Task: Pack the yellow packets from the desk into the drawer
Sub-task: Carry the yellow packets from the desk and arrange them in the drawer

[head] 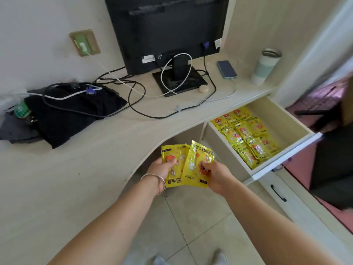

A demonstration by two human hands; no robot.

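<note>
Two yellow packets with cartoon prints are held in front of the desk's curved edge, over the floor. My left hand [161, 168], with a silver bangle on the wrist, grips the left packet [172, 180]. My right hand [216, 175] grips the right packet [196, 159], which overlaps the left one. The open drawer [290, 119] sits to the right, and several yellow packets [246, 134] lie in its left half. No packets are visible on the desk [76, 169].
A black monitor [168, 31] stands at the back with tangled cables [133, 96]. Black clothing [66, 111] lies at the desk's left. A phone [227, 69] and a tumbler [265, 66] sit at the back right. A closed drawer with a black handle [278, 193] is below.
</note>
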